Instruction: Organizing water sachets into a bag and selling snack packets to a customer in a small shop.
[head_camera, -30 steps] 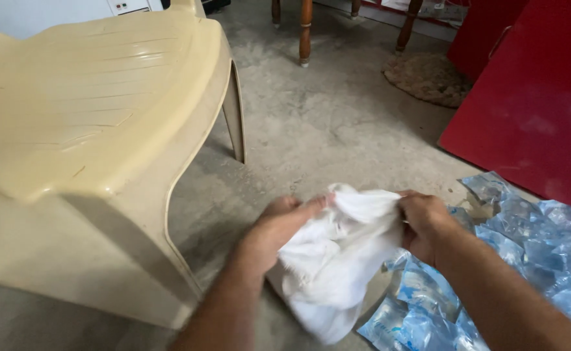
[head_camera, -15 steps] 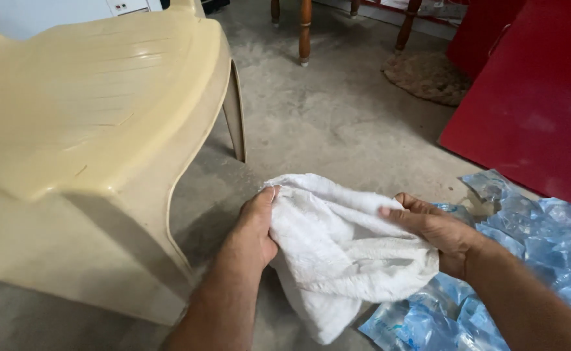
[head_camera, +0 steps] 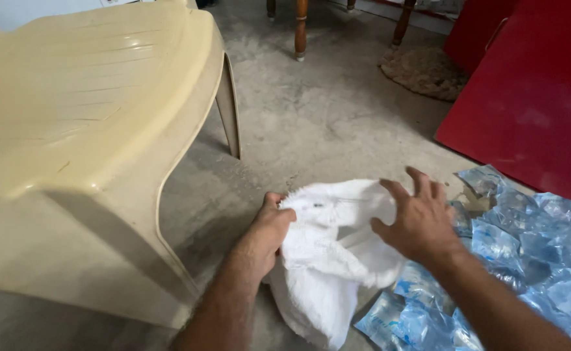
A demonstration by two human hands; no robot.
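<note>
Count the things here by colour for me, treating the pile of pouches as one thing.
White: 1, the cloth sack, gripped by the left hand, with the right hand open on it.
Cream: 1, the plastic chair.
Red: 1, the panel.
Blue-clear: 1, the pouch pile.
Brown: 1, the round mat.
Total: 5.

Single head-worn view, steeply downward, close over the concrete floor (head_camera: 324, 123).

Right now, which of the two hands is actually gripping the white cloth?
The left hand: its fingers are closed on the edge of the white cloth. The right hand is spread open over it.
</note>
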